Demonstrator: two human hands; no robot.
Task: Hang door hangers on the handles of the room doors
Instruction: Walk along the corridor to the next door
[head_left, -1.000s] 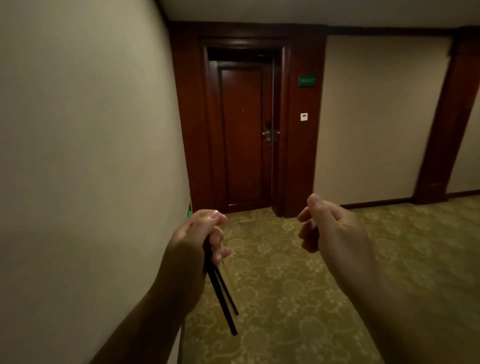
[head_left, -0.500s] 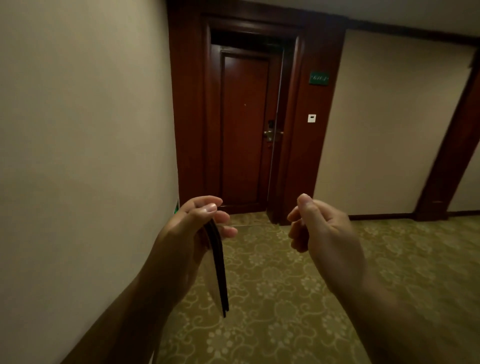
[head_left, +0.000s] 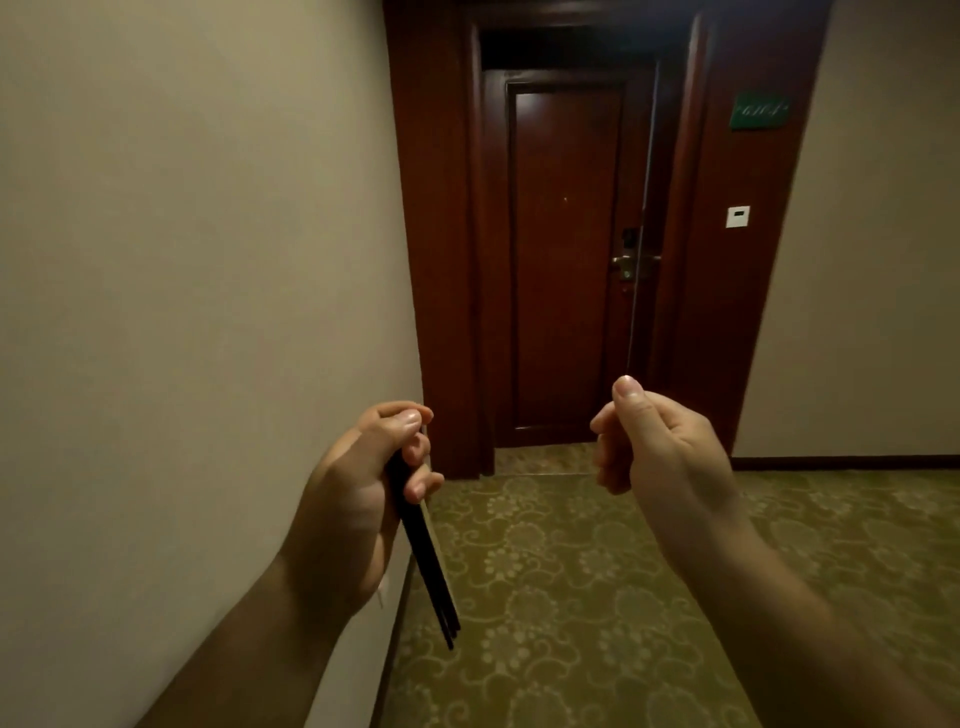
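A thin stack of dark door hangers (head_left: 428, 566) is gripped edge-on in the left hand (head_left: 363, 488), with its lower ends pointed at the patterned carpet (head_left: 571, 597). The right hand (head_left: 660, 441) is raised with fingers curled and nothing held. The room door (head_left: 566, 260) and its lever handle (head_left: 631, 260) are observed well ahead, untouched.

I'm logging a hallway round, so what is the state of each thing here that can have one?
door hangers: stacked, edge-on, hanging down from the left hand.
left hand: grips the stack near its top.
right hand: fingers curled, holding nothing.
room door: looks closed.
door handle: level, no hanger on it.
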